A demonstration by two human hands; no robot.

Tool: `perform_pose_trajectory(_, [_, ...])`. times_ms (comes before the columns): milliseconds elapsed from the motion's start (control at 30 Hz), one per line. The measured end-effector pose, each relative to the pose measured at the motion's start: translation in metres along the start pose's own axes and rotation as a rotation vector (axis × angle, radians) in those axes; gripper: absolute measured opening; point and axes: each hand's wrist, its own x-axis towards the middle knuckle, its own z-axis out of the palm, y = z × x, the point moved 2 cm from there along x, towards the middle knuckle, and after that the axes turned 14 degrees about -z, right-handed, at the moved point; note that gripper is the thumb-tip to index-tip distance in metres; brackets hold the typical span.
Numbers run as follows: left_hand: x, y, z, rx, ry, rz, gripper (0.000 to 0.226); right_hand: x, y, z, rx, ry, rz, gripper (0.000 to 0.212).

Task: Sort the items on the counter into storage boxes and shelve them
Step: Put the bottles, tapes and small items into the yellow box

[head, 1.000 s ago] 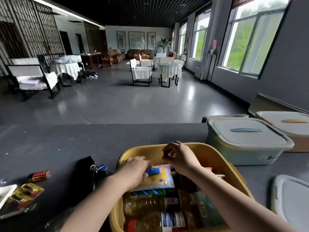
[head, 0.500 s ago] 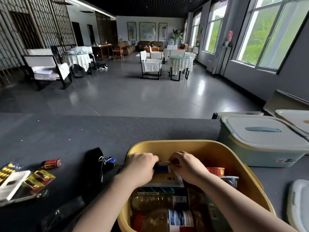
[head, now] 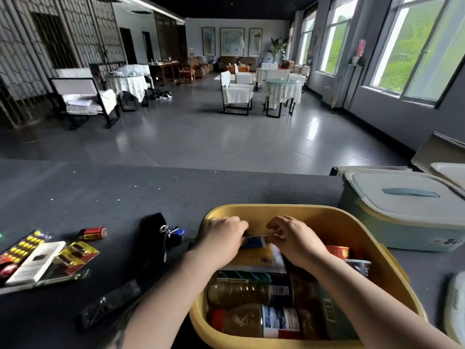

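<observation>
Beyond the dark bench (head: 105, 197) stretches a dining hall with draped tables and tall windows; none of it matters to what my hands are doing. Both are down in the yellow storage box (head: 377, 248), which stands on the bench right in front of me. My left hand (head: 221, 238) curls round one end of a small blue and white packet (head: 254, 241), and my right hand (head: 294, 240) pinches the other end, so neither is free. That packet lies near the box's far wall, on top of a flat yellow package (head: 254, 258).

Lower in the box lie two bottles of amber liquid (head: 241, 290) on their sides, with a red can (head: 338, 251) at the right.

I judge this step to be seating the packet. To do it well I should press it flat against the package beneath rather than leave it propped, keep it off the round bottles where it would slide, and let go with one hand only once it sits steady.

Much is unsorted on my left: a loose red battery (head: 92, 233), carded batteries (head: 75, 258), a black pouch with keys (head: 157, 238). Those look to belong elsewhere, perhaps in the lidded green box (head: 402, 217) on my right, though I cannot tell what it holds.
</observation>
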Motion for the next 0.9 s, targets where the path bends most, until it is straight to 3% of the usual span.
perform_pose_trajectory(133, [-0.011,-0.010,-0.022,-0.470,0.350,-0.179,0.015,-0.004,-0.018,-0.018,-0.102,0.065,-0.040,0.023])
perform_pose_trajectory(200, [-0.031,-0.037,-0.024,-0.732,0.536,-0.303,0.014,-0.005,-0.038,-0.032,-0.144,0.178,-0.086,0.022])
perform_pose_trajectory(367, [-0.107,-0.123,0.010,-0.938,0.579,-0.610,0.022,-0.027,-0.126,-0.046,0.155,0.471,-0.249,0.021])
perform_pose_trajectory(467, [-0.152,-0.174,0.037,-0.723,0.518,-0.796,0.023,-0.041,-0.180,-0.011,0.366,0.446,-0.376,0.020])
perform_pose_trajectory(533, [-0.172,-0.198,0.046,-0.577,0.468,-0.816,0.026,-0.040,-0.208,0.013,0.423,0.359,-0.428,0.027])
perform_pose_trajectory(733, [-0.179,-0.222,0.068,-0.387,0.094,-0.652,0.063,-0.021,-0.251,0.052,0.404,0.343,-0.433,0.029])
perform_pose_trajectory(900, [-0.183,-0.236,0.069,-0.321,0.188,-0.505,0.046,0.004,-0.253,0.126,0.472,0.240,-0.224,0.034])
